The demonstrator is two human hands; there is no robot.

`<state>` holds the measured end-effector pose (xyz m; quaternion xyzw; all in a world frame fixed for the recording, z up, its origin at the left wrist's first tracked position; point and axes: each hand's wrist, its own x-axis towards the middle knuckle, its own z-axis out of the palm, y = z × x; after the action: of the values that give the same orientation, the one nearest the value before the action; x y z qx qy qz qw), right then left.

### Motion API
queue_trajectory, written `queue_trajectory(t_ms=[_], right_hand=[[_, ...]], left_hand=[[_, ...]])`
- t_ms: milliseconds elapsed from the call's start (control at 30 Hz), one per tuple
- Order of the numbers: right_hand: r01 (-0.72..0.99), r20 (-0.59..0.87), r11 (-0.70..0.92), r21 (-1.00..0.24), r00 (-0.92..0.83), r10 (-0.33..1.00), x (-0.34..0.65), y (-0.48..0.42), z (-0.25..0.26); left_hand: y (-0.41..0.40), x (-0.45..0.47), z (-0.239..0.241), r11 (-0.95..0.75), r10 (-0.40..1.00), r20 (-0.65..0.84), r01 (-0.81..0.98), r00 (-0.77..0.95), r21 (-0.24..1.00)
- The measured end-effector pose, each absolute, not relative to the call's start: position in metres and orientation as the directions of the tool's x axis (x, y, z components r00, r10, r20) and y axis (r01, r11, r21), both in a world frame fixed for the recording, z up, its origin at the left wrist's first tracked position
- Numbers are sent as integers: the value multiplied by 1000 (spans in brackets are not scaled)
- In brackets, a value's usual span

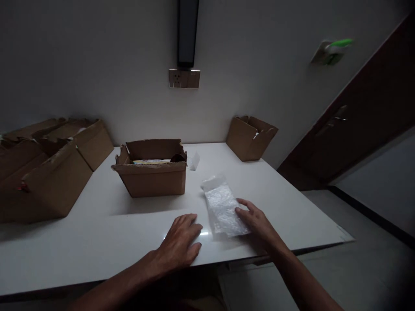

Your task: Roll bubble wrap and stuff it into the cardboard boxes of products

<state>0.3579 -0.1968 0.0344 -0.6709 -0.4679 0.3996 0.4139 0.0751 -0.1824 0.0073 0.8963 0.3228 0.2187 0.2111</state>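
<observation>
A clear bubble wrap pouch [224, 206] lies at a slant over the white table, right of centre. My right hand [257, 220] grips its right edge, with the thumb and fingertips at the plastic. To the pouch's left, my left hand [180, 242] rests on the tabletop near the front edge, fingers apart and slightly bent, holding nothing. Beyond my left hand stands an open cardboard box [157, 183] with papers and a dark round item inside. A small scrap of clear plastic [193, 161] sits beside that box.
More open cardboard boxes [48, 181] crowd the left side of the white table [106, 246]. Another cardboard box [249, 138] stands at the back right by the wall. A wall socket [184, 79] is above the table, and a dark door [353, 112] is at the right.
</observation>
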Motion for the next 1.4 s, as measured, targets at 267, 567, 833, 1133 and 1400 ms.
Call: queue_trajectory(t_ms=[267,567,833,1133,1400], right_hand=[[838,162,-51,-544,165,973,375,-246,48],[878,372,450,-164,-367,853,330,-239,10],[681,164,228,-696,-158,974,315,-245,38],[835,723,527,-158,-266,638,308,-266,32],[835,529,539,-109,-410,743,299,-228,9]], left_hand=[[-181,65,12,-686,673,264,449,690,573],[-171,91,4,-805,508,299,322,807,498],[-179,94,14,-667,639,270,344,721,661],[-164,98,25,-228,845,-19,392,534,892],[-178,89,18,-485,841,261,445,474,753]])
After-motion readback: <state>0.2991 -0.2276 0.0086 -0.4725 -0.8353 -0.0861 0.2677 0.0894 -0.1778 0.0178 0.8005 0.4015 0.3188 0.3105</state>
